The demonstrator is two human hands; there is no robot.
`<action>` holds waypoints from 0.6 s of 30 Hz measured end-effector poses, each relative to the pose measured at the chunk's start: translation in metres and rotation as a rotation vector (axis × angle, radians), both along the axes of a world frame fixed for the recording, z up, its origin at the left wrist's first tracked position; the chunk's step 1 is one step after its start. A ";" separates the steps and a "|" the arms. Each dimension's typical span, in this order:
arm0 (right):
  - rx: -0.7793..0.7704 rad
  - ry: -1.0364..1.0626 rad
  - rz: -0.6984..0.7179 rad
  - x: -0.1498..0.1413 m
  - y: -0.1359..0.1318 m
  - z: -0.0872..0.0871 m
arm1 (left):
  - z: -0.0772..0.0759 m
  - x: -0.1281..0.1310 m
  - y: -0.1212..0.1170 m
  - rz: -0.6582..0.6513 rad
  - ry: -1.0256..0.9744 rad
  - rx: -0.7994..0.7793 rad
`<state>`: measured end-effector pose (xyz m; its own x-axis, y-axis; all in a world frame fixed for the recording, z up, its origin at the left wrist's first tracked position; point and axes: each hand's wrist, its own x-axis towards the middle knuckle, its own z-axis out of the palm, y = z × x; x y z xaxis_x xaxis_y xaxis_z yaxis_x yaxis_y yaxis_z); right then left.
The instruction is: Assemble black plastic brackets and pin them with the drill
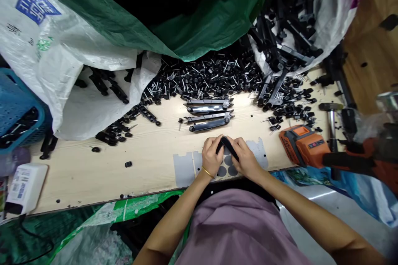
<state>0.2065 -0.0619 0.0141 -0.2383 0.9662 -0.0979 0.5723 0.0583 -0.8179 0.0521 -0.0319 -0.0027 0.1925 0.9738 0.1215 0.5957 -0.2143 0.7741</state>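
Near the front edge of the wooden table, my left hand (213, 151) and my right hand (244, 156) are closed on a black hinged plastic part (229, 146), bent into an inverted V. Each hand grips one side of it, and the fingers cover much of its length. Beneath my hands lie grey flat pieces (184, 169) and dark round discs (232, 170). Just beyond them, several black folding arms (209, 123) lie stacked side by side. A small black pin-like part (180, 121) stands left of that stack.
Loose black knobs with metal pins (205, 74) are heaped at the back. A green bag (199, 41), a white sack (93, 120) and a blue basket (18, 107) surround the table (149, 149). At right are an orange battery power tool (306, 145) and a hammer (332, 124).
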 end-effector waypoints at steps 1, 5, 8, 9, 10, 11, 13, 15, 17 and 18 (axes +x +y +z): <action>-0.009 0.002 -0.001 0.000 0.000 0.000 | 0.000 -0.001 0.000 -0.001 0.003 -0.003; -0.047 0.001 0.006 0.000 0.000 0.002 | -0.001 -0.003 0.002 -0.044 -0.002 -0.009; -0.046 -0.006 0.010 0.002 0.002 0.004 | 0.000 -0.006 0.004 -0.065 -0.021 -0.011; -0.041 -0.008 0.010 0.001 0.003 0.004 | 0.001 -0.007 0.006 -0.082 -0.034 -0.013; -0.034 -0.012 0.010 0.001 0.003 0.005 | 0.001 -0.008 0.007 -0.103 -0.046 -0.014; -0.027 -0.020 0.009 0.000 0.003 0.005 | 0.001 -0.009 0.008 -0.121 -0.056 -0.013; -0.008 -0.045 0.002 -0.004 0.002 0.006 | 0.000 -0.010 0.010 -0.138 -0.060 -0.001; 0.020 -0.070 -0.005 -0.005 0.001 0.008 | -0.001 -0.009 0.011 -0.122 -0.042 0.023; 0.032 -0.053 0.037 -0.001 0.004 0.011 | -0.002 -0.008 0.011 -0.113 -0.023 0.047; 0.025 -0.030 0.079 0.005 0.008 0.013 | -0.002 -0.008 0.010 -0.111 -0.015 0.054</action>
